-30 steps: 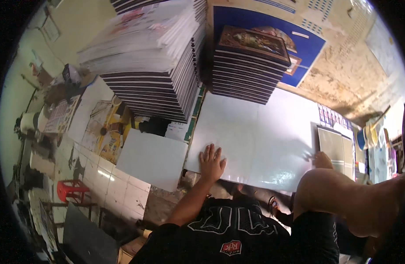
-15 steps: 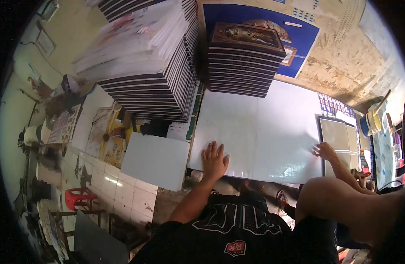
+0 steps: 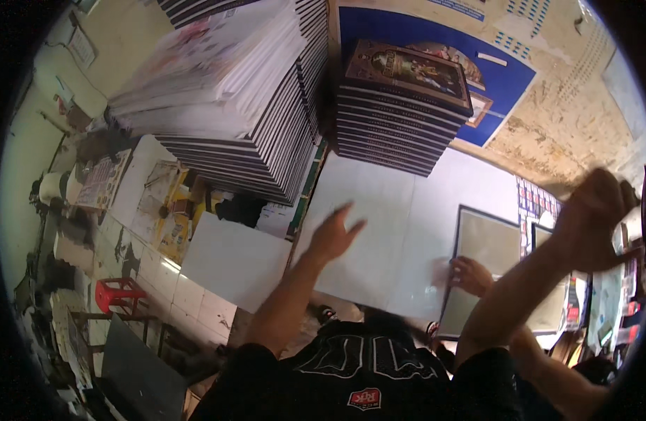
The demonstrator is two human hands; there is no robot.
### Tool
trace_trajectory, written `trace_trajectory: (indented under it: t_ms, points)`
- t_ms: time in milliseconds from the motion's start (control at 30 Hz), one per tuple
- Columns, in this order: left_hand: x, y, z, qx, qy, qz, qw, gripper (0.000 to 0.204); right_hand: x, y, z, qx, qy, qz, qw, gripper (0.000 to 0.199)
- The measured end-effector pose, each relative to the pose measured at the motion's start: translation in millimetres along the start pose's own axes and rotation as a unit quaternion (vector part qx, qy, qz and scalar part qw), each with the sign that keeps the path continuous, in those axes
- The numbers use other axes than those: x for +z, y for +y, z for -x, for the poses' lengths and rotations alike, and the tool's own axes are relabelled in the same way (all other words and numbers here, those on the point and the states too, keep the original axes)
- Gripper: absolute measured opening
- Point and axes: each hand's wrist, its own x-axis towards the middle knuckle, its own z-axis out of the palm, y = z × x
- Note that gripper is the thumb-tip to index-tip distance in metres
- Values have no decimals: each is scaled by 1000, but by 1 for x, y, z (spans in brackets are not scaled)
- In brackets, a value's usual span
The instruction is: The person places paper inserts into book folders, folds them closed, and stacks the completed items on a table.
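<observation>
Left hand (image 3: 335,235) hovers open, fingers spread, above the large white glossy sheet (image 3: 407,231) at frame centre. Right hand (image 3: 593,221) is raised at the right edge, loosely curled and blurred. Another person's hand (image 3: 470,275) rests at the sheet's right edge, beside a grey dark-framed board (image 3: 488,245). A stack of dark-edged picture boards (image 3: 400,112) stands at top centre, with a taller leaning stack of printed boards (image 3: 225,105) on its left. A small red plastic stool (image 3: 119,293) sits at lower left.

Table (image 3: 568,133): white sheet (image 3: 400,231), book stacks (image 3: 400,119).
</observation>
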Motion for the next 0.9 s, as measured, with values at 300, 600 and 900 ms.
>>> trace_trajectory:
  t_ms: [300, 600, 900]
  points:
    - [-155, 90, -264, 133, 191, 356, 905, 84, -152, 208, -48, 240, 199, 244, 918, 79]
    - [-118, 68, -329, 19, -13, 614, 789, 103, -179, 310, -39, 167, 133, 118, 970, 87]
    - [-128, 62, -332, 0, 47, 689, 723, 86, -179, 299, -54, 136, 42, 478, 867, 77]
